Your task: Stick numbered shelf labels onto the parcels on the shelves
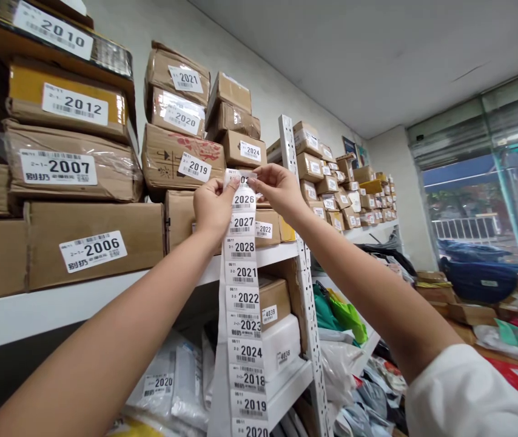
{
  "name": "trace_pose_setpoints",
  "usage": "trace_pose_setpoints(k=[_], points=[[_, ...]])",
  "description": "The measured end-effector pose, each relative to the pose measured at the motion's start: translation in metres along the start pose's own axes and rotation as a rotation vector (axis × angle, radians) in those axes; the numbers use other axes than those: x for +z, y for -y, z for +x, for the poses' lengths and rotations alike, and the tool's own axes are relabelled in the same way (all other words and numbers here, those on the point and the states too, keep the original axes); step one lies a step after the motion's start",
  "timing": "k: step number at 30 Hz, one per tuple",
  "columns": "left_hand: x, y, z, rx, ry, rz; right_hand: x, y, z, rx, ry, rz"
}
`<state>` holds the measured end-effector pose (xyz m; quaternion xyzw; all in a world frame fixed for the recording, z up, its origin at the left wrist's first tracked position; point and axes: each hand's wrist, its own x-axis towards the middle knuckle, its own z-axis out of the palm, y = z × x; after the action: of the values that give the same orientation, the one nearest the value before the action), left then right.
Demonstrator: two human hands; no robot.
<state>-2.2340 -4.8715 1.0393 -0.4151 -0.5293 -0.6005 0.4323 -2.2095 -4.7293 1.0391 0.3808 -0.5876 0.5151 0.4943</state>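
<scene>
A long white strip of numbered barcode labels (243, 303) hangs down in front of the shelf, showing 2026, 2027, 2028, 2021 and more below. My left hand (213, 205) pinches the strip's upper left edge near label 2026. My right hand (277, 187) pinches the top label at the strip's upper end, its fingers closed on the sticker's corner. Both arms reach up toward the top shelf. Just behind my hands sit brown cardboard parcels, one marked 2019 (181, 159) and one marked 2024 (243, 149).
White metal shelving (293, 182) carries stacked labelled cartons: 2006 (95, 243), 2007, 2012, 2010 at left, 2020 and 2021 above. Lower shelves hold white bags and boxes marked 4038, 4039. More parcels line the shelf to the right. Bags and packages lie on the floor by a window (477, 200).
</scene>
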Motion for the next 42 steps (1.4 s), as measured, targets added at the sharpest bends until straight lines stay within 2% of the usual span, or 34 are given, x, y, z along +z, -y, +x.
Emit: trace_pose_setpoints(k=[3, 6, 8, 10, 13, 15, 17, 20, 23, 27, 28, 29, 31, 33, 35, 37, 39, 41, 42], points=[[-0.002, 0.001, 0.002, 0.054, -0.055, 0.045, 0.008, -0.002, 0.003, -0.064, -0.048, -0.048], [-0.007, 0.0, -0.005, 0.023, 0.04, -0.005, 0.01, -0.007, 0.021, -0.134, -0.103, -0.122], [-0.013, 0.0, -0.013, 0.003, 0.094, 0.045, 0.007, -0.012, 0.048, -0.193, -0.19, -0.201], [-0.02, 0.001, -0.023, -0.012, 0.105, 0.086, 0.001, -0.018, 0.087, -0.274, -0.289, -0.318], [-0.031, 0.0, -0.036, -0.032, 0.132, 0.023, -0.007, -0.031, 0.153, -0.381, -0.372, -0.549], [-0.038, -0.002, -0.042, -0.046, 0.173, -0.017, -0.01, -0.042, 0.19, -0.389, -0.413, -0.64], [-0.045, -0.004, -0.046, -0.068, 0.218, -0.016, -0.01, -0.053, 0.215, -0.348, -0.45, -0.693], [-0.055, -0.002, -0.05, -0.115, 0.261, 0.022, -0.011, -0.067, 0.23, -0.288, -0.46, -0.751], [-0.064, 0.003, -0.052, -0.156, 0.27, 0.036, -0.013, -0.073, 0.229, -0.343, -0.445, -0.748], [-0.069, 0.005, -0.055, -0.162, 0.258, 0.033, -0.009, -0.057, 0.219, -0.336, -0.653, -0.702], [-0.069, 0.005, -0.055, -0.158, 0.256, 0.037, -0.006, -0.05, 0.215, -0.35, -0.666, -0.711], [-0.069, 0.004, -0.055, -0.153, 0.254, 0.04, -0.003, -0.043, 0.211, -0.383, -0.627, -0.734], [-0.069, 0.001, -0.056, -0.145, 0.254, 0.036, 0.002, -0.032, 0.202, -0.444, -0.426, -0.799], [-0.071, -0.001, -0.055, -0.141, 0.26, 0.023, 0.007, -0.026, 0.193, -0.407, -0.25, -0.834], [-0.073, -0.002, -0.055, -0.14, 0.27, 0.021, 0.009, -0.022, 0.181, -0.311, -0.21, -0.83], [-0.076, -0.003, -0.054, -0.133, 0.261, 0.024, 0.01, -0.017, 0.163, -0.245, -0.257, -0.793], [-0.078, -0.004, -0.052, -0.113, 0.231, 0.017, 0.013, -0.006, 0.137, -0.246, -0.281, -0.693], [-0.078, -0.005, -0.048, -0.072, 0.193, 0.005, 0.018, 0.009, 0.103, -0.283, -0.186, -0.527], [-0.077, -0.006, -0.045, -0.044, 0.179, 0.001, 0.021, 0.016, 0.085, -0.285, -0.082, -0.435]])
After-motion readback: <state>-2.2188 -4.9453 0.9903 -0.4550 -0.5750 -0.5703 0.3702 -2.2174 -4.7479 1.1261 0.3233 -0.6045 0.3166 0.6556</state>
